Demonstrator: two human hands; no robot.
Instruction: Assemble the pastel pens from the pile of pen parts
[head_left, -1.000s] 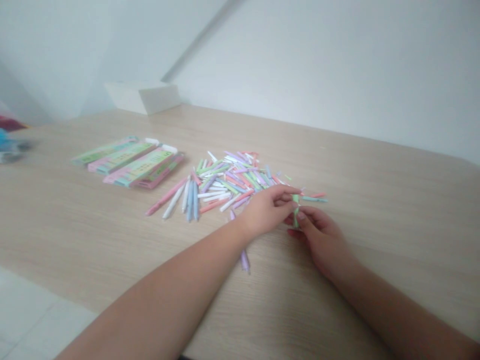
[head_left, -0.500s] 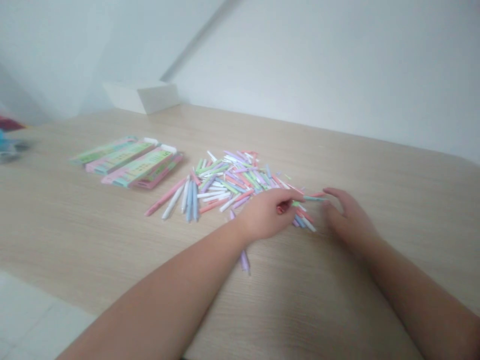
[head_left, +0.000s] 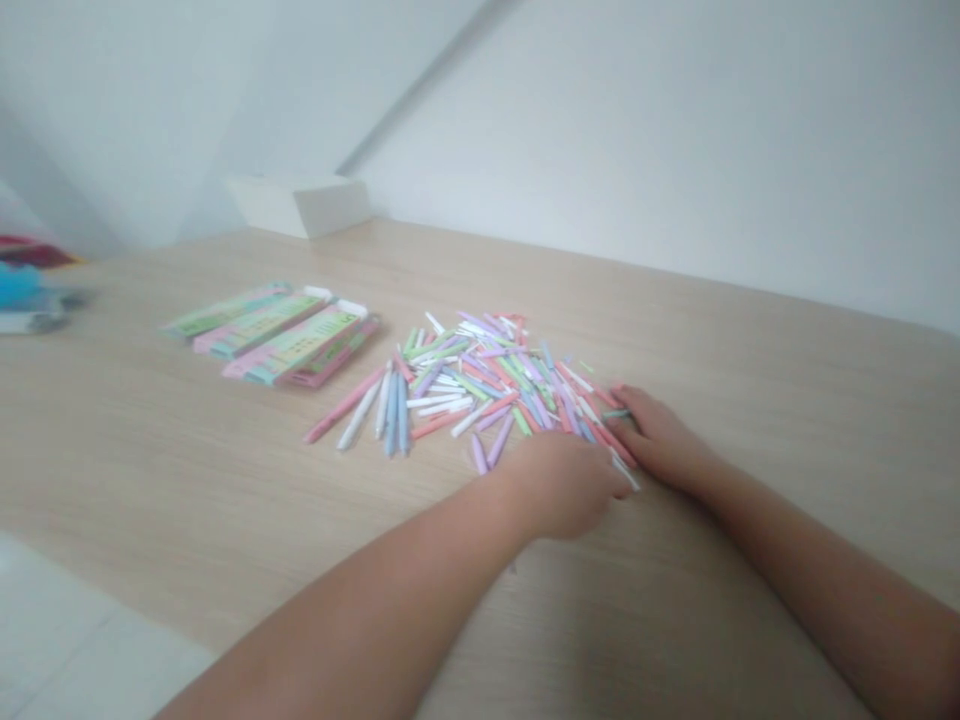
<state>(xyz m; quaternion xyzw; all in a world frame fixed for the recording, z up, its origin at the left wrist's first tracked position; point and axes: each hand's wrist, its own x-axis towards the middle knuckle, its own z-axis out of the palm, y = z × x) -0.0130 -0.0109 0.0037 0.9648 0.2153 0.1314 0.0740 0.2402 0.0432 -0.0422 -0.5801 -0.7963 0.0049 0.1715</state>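
A heap of pastel pens and pen parts (head_left: 480, 375) in pink, green, purple, blue and white lies on the wooden table (head_left: 750, 330). My left hand (head_left: 562, 485) rests knuckles-up at the heap's near edge. Its fingers are curled under and hide whatever is in them. My right hand (head_left: 660, 440) lies flat at the heap's right edge, fingers stretched out over a few pink and white pieces. A short green piece (head_left: 616, 412) sits at its fingertips. Two purple pieces (head_left: 489, 447) lie just left of my left hand.
A few whole pens (head_left: 382, 405) lie side by side left of the heap. Beyond them are flat pink and green packs (head_left: 285, 335). A white box (head_left: 300, 200) stands against the wall. Blurred blue and red things (head_left: 30, 290) sit at the far left edge.
My left hand drew back to the heap's near edge and curled. My right hand moved left onto the pieces at the right edge. The green piece it held a second ago is out of it.
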